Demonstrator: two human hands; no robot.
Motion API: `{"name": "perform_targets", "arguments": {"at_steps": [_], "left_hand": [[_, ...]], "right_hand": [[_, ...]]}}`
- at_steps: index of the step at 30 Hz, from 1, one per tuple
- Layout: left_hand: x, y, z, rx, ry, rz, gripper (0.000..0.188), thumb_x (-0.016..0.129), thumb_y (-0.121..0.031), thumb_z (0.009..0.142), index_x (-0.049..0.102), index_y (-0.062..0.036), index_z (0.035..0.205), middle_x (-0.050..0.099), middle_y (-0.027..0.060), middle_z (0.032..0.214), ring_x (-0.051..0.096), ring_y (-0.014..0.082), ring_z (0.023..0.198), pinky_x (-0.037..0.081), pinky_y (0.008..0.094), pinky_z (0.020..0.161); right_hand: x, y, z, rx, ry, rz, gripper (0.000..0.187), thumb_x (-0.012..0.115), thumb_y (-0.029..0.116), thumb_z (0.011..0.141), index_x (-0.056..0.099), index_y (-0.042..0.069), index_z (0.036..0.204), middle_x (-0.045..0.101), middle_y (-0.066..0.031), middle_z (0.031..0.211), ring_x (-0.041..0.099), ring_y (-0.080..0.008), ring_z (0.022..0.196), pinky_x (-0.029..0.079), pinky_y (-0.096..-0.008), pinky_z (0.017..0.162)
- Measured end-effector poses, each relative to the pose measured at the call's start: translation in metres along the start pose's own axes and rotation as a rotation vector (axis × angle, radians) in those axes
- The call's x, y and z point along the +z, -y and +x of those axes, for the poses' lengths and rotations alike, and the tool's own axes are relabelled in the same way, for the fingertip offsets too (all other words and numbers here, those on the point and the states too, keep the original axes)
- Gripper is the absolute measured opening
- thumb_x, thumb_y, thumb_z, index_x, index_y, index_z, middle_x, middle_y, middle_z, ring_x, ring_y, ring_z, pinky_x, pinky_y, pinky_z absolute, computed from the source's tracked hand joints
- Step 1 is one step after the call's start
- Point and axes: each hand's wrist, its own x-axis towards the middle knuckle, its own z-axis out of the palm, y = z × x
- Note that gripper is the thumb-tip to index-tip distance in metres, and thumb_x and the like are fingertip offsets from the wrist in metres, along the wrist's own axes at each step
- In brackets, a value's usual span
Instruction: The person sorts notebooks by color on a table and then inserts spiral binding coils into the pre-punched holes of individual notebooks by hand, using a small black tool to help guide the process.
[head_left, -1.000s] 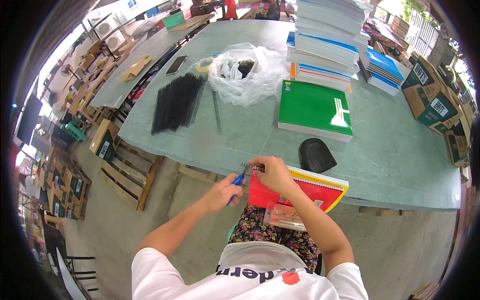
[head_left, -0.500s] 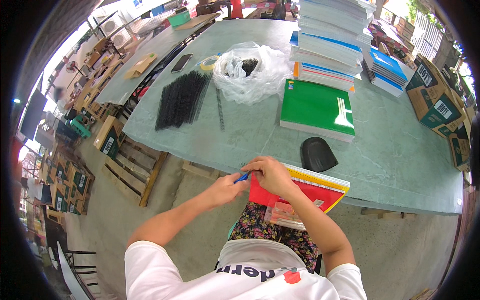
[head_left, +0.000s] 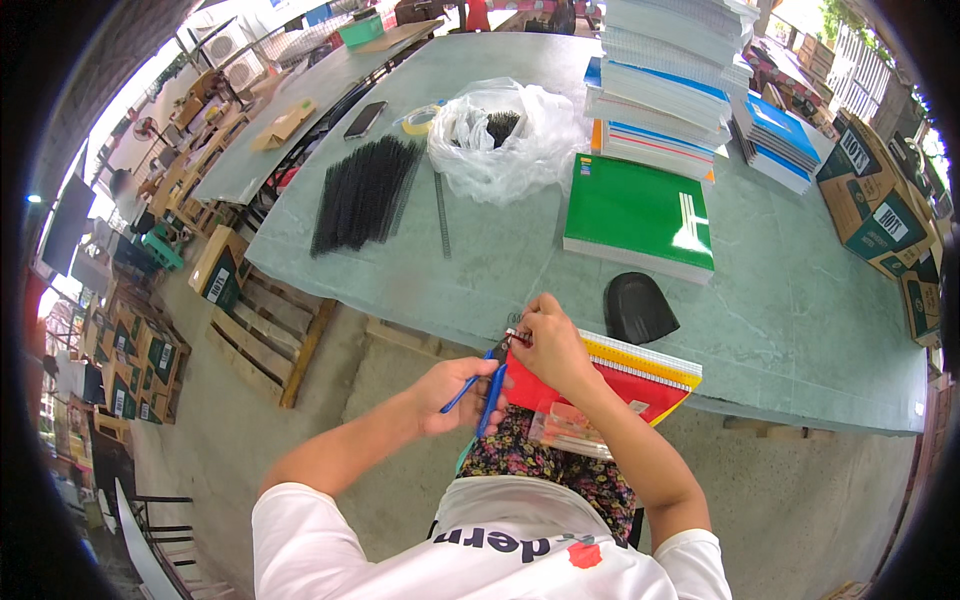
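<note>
Blue-handled pliers (head_left: 491, 402) are in my left hand (head_left: 452, 392), their handles apart and their dark jaws at the left end of a red spiral notebook (head_left: 600, 378). My right hand (head_left: 556, 350) is closed on that same corner, fingertips pinched by a small loop of dark coil (head_left: 515, 320). The coil runs along the notebook's far edge, where yellow and white layers show. Part of the red cover lies under my right hand and forearm. Nearer my lap, a clear packet (head_left: 570, 432) with slim items overlaps the notebook.
On the green table (head_left: 430, 290) lie a heap of black coils (head_left: 365, 195), one single coil (head_left: 442, 215), a phone (head_left: 365, 120), a plastic bag (head_left: 545, 150) of coils, green notebooks (head_left: 640, 215), a tall paper stack (head_left: 660, 100) and a black curved piece (head_left: 640, 308). Cardboard boxes (head_left: 870, 200) stand right.
My left hand has turned and loosened, so the pliers' handles now show spread apart. My right fingers have lifted slightly at the notebook's corner, and a coil loop shows there.
</note>
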Motion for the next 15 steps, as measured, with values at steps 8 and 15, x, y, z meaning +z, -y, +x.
{"name": "perform_targets", "arguments": {"at_steps": [8,15], "left_hand": [[-0.047,-0.018,-0.002,0.179,0.002,0.467,0.016,0.059,-0.018,0.082,0.055,-0.0046,0.088,0.055,0.0023,0.074,0.052,0.0108,0.066,0.041,0.0255,0.058],[-0.012,-0.050,0.036,0.441,-0.074,0.570,0.015,0.066,-0.010,0.075,0.059,-0.0034,0.086,0.057,0.0011,0.070,0.053,0.0100,0.064,0.043,0.0269,0.059]], "right_hand": [[-0.010,0.000,-0.001,-0.013,0.031,0.045,0.015,0.065,0.008,0.071,0.060,-0.005,0.076,0.053,-0.0161,0.100,0.058,-0.0347,0.082,0.048,-0.0409,0.072],[-0.011,0.025,-0.044,-0.270,-0.047,-0.054,0.019,0.064,0.005,0.073,0.063,0.000,0.091,0.055,-0.0128,0.097,0.059,-0.0285,0.080,0.049,-0.0359,0.071]]}}
